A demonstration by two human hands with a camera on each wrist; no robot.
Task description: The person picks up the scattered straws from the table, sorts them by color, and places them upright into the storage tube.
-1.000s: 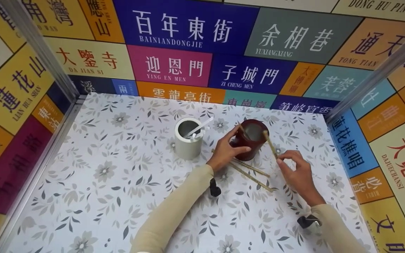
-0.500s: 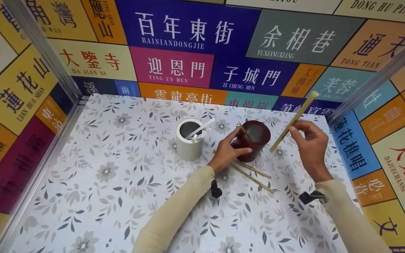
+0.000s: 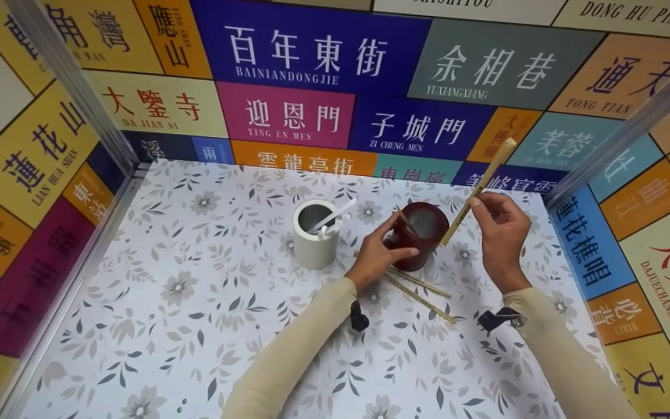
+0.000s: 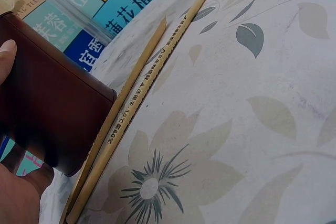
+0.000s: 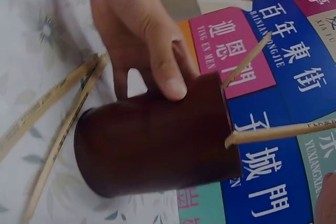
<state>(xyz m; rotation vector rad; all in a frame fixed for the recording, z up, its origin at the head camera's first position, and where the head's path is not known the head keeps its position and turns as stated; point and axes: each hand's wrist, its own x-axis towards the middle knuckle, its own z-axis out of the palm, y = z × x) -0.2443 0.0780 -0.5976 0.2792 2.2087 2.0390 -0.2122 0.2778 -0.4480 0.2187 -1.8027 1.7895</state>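
My left hand (image 3: 377,256) grips the side of a dark red cylindrical cup (image 3: 429,247), open at the top, with the thumb across its front. A tan drinking straw (image 3: 406,221) stands in the cup and leans on its left rim. My right hand (image 3: 503,233) pinches another tan straw (image 3: 482,185) between thumb and fingers. That straw slants up to the right, its lower end close to the cup's right rim; in the right wrist view the tip (image 5: 233,139) appears at the mouth. Two printed straws (image 4: 137,98) lie side by side on the table beside the cup's base.
A whitish cylindrical cup (image 3: 314,250) stands left of the red one, with white strip-like pieces (image 3: 338,213) sticking out. A floral cloth (image 3: 154,326) covers the table. Panels with Chinese lettering (image 3: 306,52) rise behind and at both sides.
My right hand has risen and turned the straw from leaning left to slanting up right, then shifted slightly left toward the red cup. My left hand stays on the cup.
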